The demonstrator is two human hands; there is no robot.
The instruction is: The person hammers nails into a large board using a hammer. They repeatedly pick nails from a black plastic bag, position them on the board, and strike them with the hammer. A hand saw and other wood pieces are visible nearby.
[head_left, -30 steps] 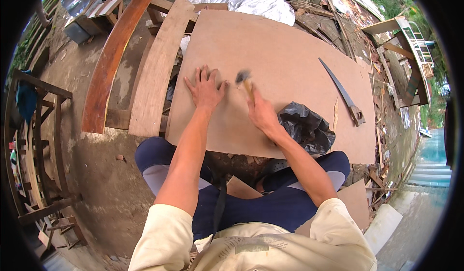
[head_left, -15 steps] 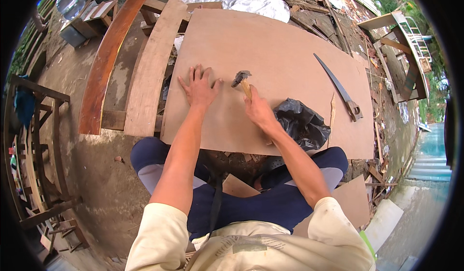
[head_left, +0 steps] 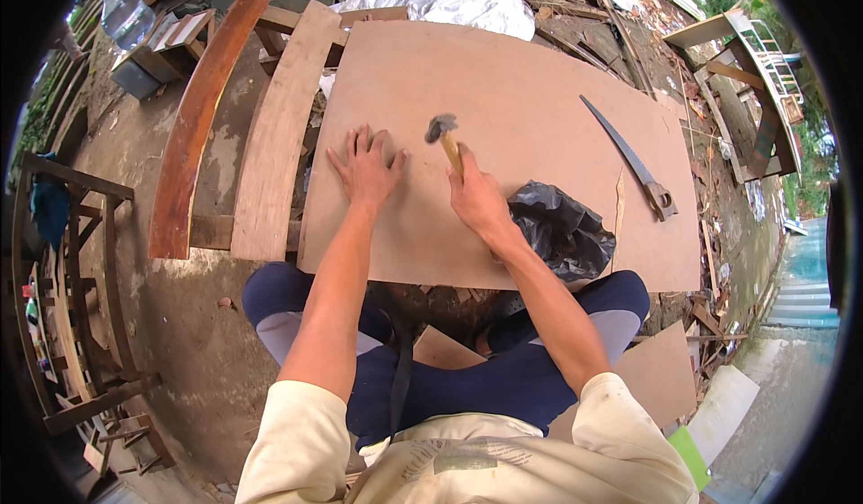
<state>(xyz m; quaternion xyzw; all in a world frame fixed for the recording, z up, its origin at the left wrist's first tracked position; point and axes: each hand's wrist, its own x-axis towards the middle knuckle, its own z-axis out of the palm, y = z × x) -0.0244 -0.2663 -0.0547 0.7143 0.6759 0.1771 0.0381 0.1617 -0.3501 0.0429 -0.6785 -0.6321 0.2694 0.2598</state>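
In my right hand (head_left: 478, 202) is a hammer (head_left: 447, 140), gripped by its wooden handle, its dark head slightly blurred above the brown board (head_left: 503, 90). My left hand (head_left: 369, 171) lies flat on that board with the fingers spread, to the left of the hammer. A crumpled black plastic bag (head_left: 564, 232) sits close by my right wrist. Farther right a handsaw (head_left: 634, 160) with a wooden handle rests on the board. Between bag and saw is a thin wood strip (head_left: 619, 203).
Left of the board stand a pale plank (head_left: 280, 135) and a varnished reddish plank (head_left: 202, 135) on a frame. White sheeting (head_left: 449, 0) lies behind. A wooden frame (head_left: 108, 261) is at far left, and wood scraps (head_left: 710, 324) litter the ground at right.
The hammer head has shifted slightly up and left with my right hand. My left hand stays spread on the board. The whole view has tilted a little.
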